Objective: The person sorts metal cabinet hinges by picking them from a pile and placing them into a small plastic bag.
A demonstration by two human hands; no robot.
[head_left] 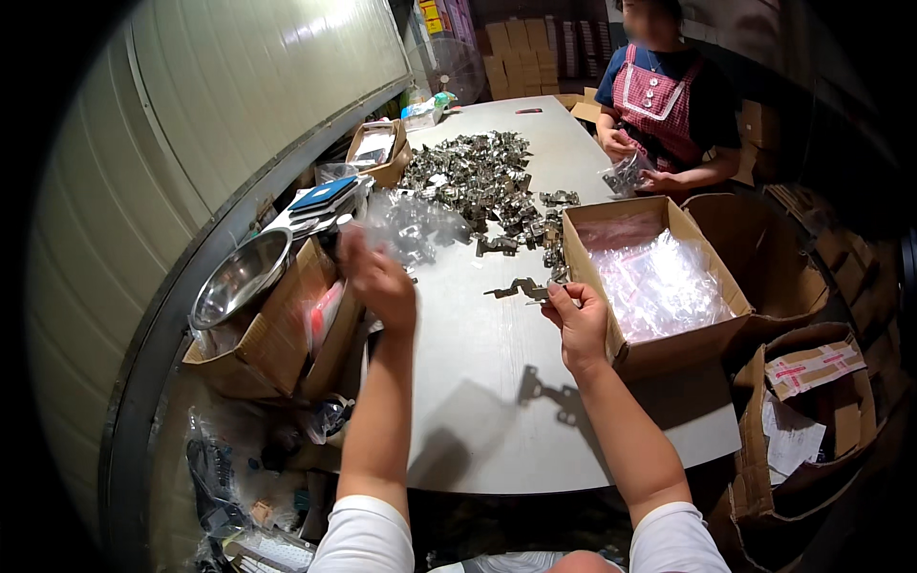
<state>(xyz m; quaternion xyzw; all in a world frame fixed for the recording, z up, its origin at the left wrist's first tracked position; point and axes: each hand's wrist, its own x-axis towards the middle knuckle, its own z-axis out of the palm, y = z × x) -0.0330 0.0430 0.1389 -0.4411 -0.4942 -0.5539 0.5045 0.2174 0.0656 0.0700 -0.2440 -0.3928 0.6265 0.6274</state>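
My right hand (pixel 581 325) is closed on a metal hinge (pixel 521 287), pinched between thumb and fingers above the near part of the table (pixel 497 401). Part of the hinge is hidden by the fingers. To the left, my left hand (pixel 378 279) is raised beside an open carton and smeared by motion. Whether it grips anything cannot be made out; a small white round thing (pixel 345 221) shows just above its fingers. A large heap of similar hinges (pixel 478 177) covers the middle of the table. Clear plastic bags (pixel 420 227) lie just beyond the left hand.
At right, a carton (pixel 626 351) holds clear bags. Other open cartons (pixel 755 435) stand beside the table. A steel bowl (pixel 244 277) rests on a carton (pixel 263 349) at left. Across the table, a person in a red checked apron (pixel 657 95) handles a clear bag (pixel 626 175).
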